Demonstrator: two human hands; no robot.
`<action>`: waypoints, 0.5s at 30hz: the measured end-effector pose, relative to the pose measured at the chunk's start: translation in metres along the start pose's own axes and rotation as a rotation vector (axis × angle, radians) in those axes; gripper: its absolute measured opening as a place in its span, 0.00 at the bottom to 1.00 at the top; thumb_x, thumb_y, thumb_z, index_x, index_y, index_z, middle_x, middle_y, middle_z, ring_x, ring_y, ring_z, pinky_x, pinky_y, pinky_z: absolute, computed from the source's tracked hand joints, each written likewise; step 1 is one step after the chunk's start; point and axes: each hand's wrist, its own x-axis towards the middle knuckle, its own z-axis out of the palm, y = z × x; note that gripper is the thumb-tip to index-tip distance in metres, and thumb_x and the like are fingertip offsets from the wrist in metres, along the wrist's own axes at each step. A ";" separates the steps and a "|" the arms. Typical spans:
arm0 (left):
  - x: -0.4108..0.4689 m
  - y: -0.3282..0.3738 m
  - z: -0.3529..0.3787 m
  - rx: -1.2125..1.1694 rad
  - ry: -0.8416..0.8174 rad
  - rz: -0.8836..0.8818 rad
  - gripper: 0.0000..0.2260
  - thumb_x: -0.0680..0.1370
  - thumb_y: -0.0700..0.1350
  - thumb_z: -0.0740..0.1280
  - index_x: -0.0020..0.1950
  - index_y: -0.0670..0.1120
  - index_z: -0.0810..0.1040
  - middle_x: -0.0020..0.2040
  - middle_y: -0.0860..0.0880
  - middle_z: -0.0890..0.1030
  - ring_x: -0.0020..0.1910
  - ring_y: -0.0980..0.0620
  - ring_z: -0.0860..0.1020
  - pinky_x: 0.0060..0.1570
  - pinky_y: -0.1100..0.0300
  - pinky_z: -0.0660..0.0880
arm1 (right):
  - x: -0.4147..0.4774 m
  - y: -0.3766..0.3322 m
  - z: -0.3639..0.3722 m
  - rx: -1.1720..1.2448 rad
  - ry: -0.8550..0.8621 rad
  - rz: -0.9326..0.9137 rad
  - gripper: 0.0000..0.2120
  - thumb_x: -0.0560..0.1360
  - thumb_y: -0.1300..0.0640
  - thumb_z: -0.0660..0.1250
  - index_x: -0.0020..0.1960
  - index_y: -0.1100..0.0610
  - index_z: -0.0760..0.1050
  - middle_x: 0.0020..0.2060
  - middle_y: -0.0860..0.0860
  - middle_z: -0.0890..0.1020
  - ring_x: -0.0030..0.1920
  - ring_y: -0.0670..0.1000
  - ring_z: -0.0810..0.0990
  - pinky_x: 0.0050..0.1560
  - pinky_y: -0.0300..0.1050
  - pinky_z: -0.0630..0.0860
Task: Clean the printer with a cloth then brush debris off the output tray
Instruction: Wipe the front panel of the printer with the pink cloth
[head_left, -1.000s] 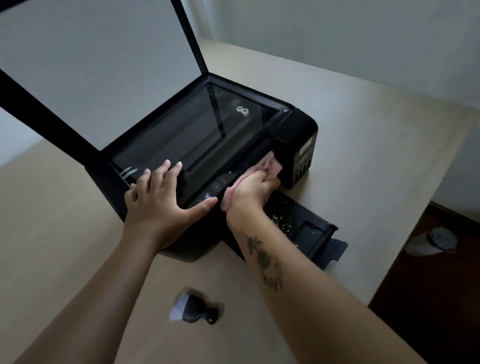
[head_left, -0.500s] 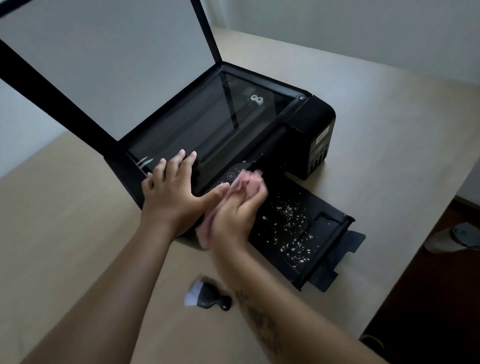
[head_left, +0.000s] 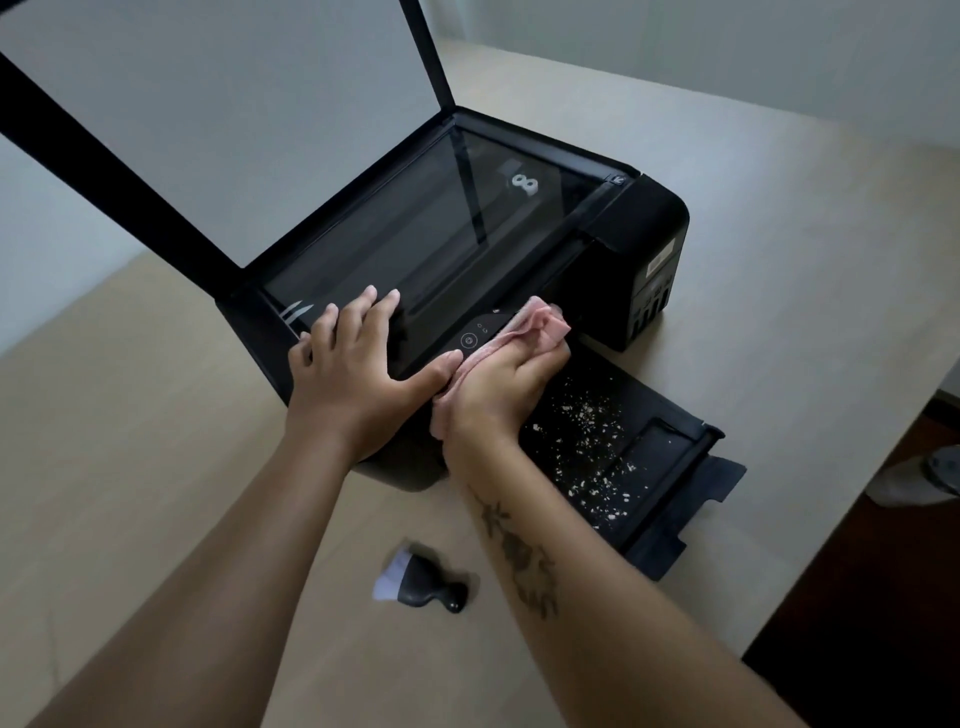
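Note:
A black printer (head_left: 639, 218) stands on the beige table (head_left: 779, 249) with its scanner lid (head_left: 218, 119) raised. My left hand (head_left: 358, 369) lies flat and open on the printer's front left corner, fingers spread. My right hand (head_left: 498, 384) grips a pink cloth (head_left: 535, 327) and presses it against the front control panel (head_left: 470, 340). The black output tray (head_left: 670, 457) sticks out to the right of my right hand, sprinkled with pale debris (head_left: 592, 447). A small black brush (head_left: 421, 579) with white bristles lies on the table below my arms.
The table edge runs down the right side, with dark floor (head_left: 883, 597) beyond it. A grey object (head_left: 919, 478) sits on the floor by the edge. A pale wall stands behind the table.
My right hand slid the cloth back toward me along the front panel, then pushed it forward and right again. My left hand stayed planted on the printer. The view shifted slightly.

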 end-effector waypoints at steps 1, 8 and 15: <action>0.000 0.000 0.001 0.005 -0.002 0.001 0.45 0.65 0.78 0.51 0.78 0.58 0.55 0.80 0.56 0.54 0.78 0.50 0.48 0.74 0.43 0.47 | 0.009 0.001 0.001 -0.017 0.036 0.052 0.15 0.84 0.50 0.51 0.68 0.53 0.66 0.66 0.46 0.75 0.65 0.45 0.75 0.67 0.40 0.70; -0.001 0.001 0.000 -0.004 -0.006 0.000 0.46 0.65 0.79 0.51 0.78 0.58 0.55 0.80 0.56 0.54 0.78 0.51 0.47 0.74 0.44 0.47 | -0.047 0.027 -0.035 -0.147 -0.146 0.341 0.15 0.84 0.51 0.52 0.70 0.49 0.65 0.63 0.46 0.77 0.58 0.44 0.77 0.59 0.39 0.71; -0.001 0.001 0.001 -0.007 0.003 0.004 0.45 0.66 0.79 0.52 0.78 0.58 0.55 0.80 0.56 0.54 0.78 0.51 0.48 0.74 0.44 0.47 | -0.033 0.027 -0.010 -0.080 0.018 0.355 0.12 0.84 0.49 0.50 0.64 0.48 0.66 0.61 0.45 0.73 0.63 0.50 0.75 0.60 0.44 0.71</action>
